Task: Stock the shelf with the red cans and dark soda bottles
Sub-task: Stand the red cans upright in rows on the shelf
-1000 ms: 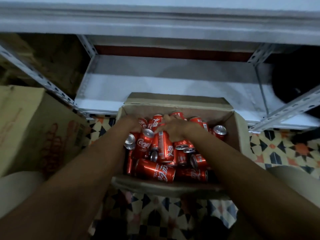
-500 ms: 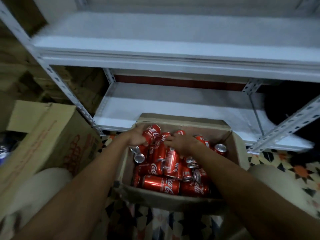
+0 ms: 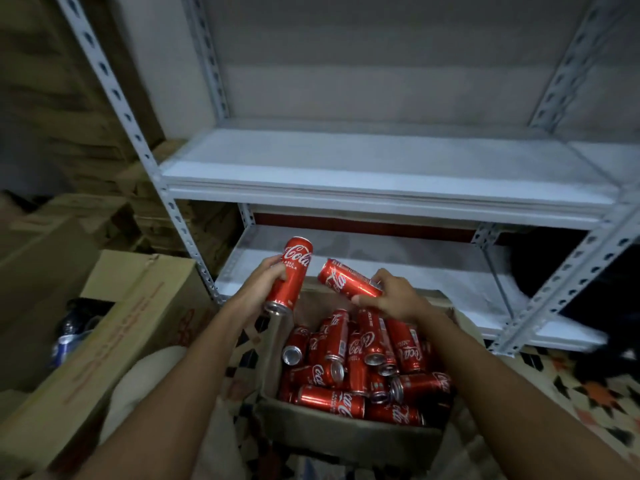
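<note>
left hand (image 3: 258, 289) grips upright can (image 3: 290, 274) | right hand (image 3: 393, 299) grips tilted can (image 3: 348, 278) | above box (image 3: 346, 441)

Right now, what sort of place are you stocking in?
Probably a shop's stockroom: bare slotted-metal shelving, cardboard cartons stacked on the left, and an open box of loose red cans on a patterned tile floor.

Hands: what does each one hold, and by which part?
The left hand grips an upright can around its lower body. The right hand holds a tilted can at its right end.
</note>
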